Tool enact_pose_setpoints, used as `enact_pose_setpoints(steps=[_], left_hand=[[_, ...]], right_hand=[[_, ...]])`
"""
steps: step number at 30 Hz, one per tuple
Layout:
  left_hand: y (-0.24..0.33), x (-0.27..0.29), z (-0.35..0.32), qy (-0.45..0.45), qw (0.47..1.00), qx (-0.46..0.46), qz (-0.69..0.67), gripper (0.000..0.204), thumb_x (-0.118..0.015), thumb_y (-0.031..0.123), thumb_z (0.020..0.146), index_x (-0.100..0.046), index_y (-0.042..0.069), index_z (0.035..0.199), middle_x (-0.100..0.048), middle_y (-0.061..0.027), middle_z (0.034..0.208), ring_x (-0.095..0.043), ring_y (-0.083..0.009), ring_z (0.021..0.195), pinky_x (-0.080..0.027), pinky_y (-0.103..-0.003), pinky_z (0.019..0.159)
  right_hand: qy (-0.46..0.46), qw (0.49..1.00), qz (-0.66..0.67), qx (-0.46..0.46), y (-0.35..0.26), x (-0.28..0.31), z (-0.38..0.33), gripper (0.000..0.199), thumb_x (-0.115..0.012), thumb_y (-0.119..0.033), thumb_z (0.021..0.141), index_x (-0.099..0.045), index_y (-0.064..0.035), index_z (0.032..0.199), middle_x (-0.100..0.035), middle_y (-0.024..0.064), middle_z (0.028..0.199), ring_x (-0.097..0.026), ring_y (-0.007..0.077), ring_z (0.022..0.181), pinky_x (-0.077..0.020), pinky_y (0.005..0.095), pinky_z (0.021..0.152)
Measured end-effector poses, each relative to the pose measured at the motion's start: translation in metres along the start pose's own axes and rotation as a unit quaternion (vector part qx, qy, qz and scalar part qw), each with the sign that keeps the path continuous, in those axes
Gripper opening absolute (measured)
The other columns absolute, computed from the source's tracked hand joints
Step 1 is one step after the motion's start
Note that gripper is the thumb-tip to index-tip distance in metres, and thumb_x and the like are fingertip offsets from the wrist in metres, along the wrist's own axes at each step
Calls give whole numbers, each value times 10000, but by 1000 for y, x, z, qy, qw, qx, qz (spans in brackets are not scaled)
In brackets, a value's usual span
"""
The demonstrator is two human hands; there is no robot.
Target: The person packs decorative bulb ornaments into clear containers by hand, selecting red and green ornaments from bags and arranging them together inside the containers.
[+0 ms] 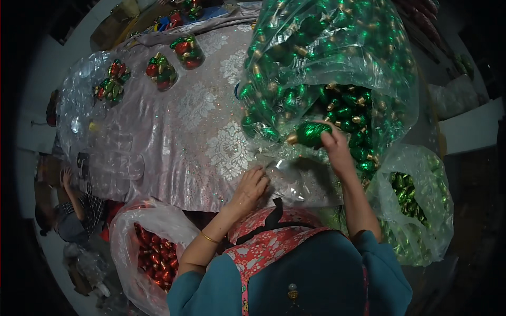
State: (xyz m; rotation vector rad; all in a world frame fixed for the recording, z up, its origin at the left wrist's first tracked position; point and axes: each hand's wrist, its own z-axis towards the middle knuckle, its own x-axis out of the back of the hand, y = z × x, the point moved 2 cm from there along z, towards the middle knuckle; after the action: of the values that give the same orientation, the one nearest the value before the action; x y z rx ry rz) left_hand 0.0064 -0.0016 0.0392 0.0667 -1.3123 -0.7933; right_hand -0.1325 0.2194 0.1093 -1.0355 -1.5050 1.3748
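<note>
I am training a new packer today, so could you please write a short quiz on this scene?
1. True or false: the right hand holds a red ornament.
2. Which does the left hand touch? A. the red bag B. a clear container C. a filled pack
3. Fill in: the big bag on the table holds ___ ornaments.

Key: 1. False, it holds a green ornament. 2. B, the clear container at the table edge; the red bag sits lower left, and filled packs lie at the far end. 3. green.
</note>
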Motion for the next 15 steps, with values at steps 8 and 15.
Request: enact_pose_setpoints(steps=[8,15], left_hand=[[18,-3,12,32,999,13,-23,305,-657,-11,622,-529,-8,899,-506,-179,991,-498,-370,947,-416,-427,805],[15,-9,13,12,999,30,-17,285,-649,-24,688,-542,6,950,-520,-164,1037,-500,-364,1006,-408,-437,849]], right_hand=[[-100,850,-480,192,17,-47,-59,425,-691,-292,780,-552,-56,1104,-574,136,988,-560,319,935,-465,410,779],[286,870,-365,169,4,108,-84,105,-587,-119,857,-607,-22,891,-594,114,809,-597,262,716,-461,332,624]])
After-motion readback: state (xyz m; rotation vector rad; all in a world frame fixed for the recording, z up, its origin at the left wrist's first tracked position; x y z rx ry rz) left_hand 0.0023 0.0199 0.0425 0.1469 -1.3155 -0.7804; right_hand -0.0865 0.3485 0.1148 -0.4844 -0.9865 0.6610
